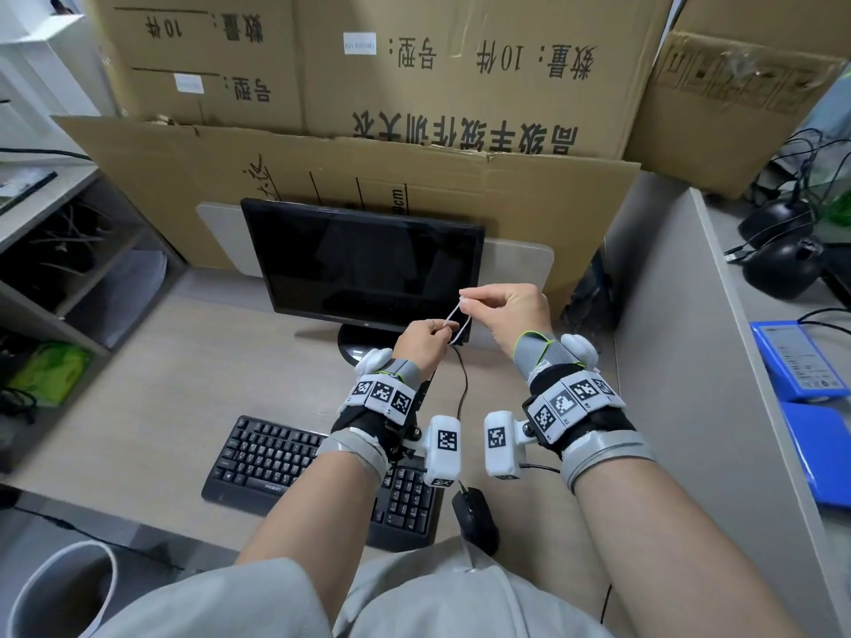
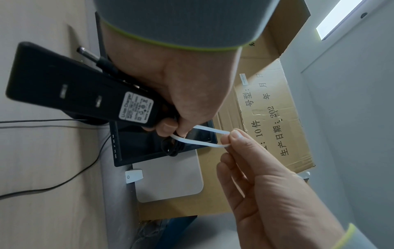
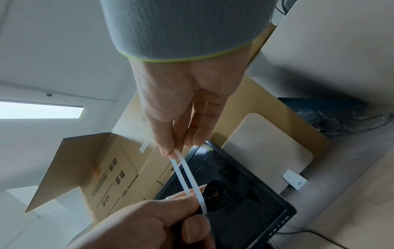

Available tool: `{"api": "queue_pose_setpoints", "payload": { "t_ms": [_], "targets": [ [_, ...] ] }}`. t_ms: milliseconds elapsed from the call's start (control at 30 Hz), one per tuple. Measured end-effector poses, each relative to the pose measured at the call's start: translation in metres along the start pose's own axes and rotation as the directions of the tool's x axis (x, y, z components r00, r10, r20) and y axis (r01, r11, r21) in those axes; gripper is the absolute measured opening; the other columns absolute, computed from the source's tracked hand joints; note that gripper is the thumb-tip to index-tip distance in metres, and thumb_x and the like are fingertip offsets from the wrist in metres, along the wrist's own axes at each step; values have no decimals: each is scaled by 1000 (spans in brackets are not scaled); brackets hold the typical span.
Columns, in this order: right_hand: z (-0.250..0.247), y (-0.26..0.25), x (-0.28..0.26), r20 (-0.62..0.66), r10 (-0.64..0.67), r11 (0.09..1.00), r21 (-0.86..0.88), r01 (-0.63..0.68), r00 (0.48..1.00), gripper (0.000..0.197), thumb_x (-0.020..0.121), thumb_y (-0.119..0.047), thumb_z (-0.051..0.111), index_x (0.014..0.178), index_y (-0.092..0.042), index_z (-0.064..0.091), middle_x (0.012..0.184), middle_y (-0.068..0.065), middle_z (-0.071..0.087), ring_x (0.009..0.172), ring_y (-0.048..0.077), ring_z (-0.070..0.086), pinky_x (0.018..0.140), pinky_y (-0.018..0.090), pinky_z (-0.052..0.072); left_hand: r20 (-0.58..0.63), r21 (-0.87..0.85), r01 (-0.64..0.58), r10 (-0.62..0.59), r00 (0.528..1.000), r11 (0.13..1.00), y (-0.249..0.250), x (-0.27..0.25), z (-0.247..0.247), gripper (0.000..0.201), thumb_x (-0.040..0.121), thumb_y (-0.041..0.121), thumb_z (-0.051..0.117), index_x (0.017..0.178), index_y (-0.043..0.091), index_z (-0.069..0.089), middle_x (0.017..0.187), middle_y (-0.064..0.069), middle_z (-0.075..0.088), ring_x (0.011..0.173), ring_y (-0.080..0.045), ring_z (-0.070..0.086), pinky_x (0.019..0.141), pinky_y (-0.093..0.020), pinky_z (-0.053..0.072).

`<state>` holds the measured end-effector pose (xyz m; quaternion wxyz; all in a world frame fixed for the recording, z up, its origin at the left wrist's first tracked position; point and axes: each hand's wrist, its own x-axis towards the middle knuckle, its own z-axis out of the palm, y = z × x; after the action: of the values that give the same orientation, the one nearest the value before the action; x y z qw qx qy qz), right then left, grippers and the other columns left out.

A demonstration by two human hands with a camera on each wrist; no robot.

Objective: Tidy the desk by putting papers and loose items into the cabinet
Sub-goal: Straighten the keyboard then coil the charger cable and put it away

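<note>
I see even, soft indoor light, with a bright ceiling panel (image 3: 40,110) blown out in both wrist views. The monitor (image 1: 368,264) screen is dark with faint reflections. Edges bend strongly, and nearby sleeves (image 2: 181,21) are blurred.

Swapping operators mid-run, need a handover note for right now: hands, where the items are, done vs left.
Left hand: grips the black charger brick with its coiled cable, and pinches one end of the white band.
Right hand: pinches the other end of the band, stretching it into a loop in front of the monitor.
Both hands are raised above the desk.
Done: charger picked up, cable coiled.
Left: the band is not yet round the cable; wrap it, then stow the charger in the cabinet. No papers visible on the desk surface; keyboard and mouse remain there.
</note>
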<state>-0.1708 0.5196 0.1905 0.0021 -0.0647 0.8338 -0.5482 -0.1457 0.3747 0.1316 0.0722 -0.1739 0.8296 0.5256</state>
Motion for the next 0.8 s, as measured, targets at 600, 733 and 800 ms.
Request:
{"api": "queue_pose_setpoints", "payload": {
  "t_ms": [600,733,800],
  "targets": [
    [-2,-3,4,33,15,999,-29,-14,999,12,76,-29,77,88,-28,79,81,-16,75,83,-7,68,79,11,49,-44,-14,-6,5,999,1000,-2,-1,-1,36,91,26,46,119,25,69,58,11,51,55,-11,44,53,-26,34],
    [-2,-4,6,29,20,998,-57,-18,999,13,75,-30,77,87,-28,79,83,-15,76,86,-3,69,84,18,52,-42,-5,-3,3,999,1000,2,-4,-2,35,93,26,46,120,27,68,59,11,52,56,-12,44,55,-27,35],
    [-2,-4,7,29,27,997,-73,-25,999,13,74,-31,77,86,-28,79,83,-15,76,86,-3,69,85,20,53,-47,-4,1,-1,999,1000,4,-6,-2,35,94,26,47,120,28,68,61,10,53,57,-13,46,62,-28,37]
  ]
}}
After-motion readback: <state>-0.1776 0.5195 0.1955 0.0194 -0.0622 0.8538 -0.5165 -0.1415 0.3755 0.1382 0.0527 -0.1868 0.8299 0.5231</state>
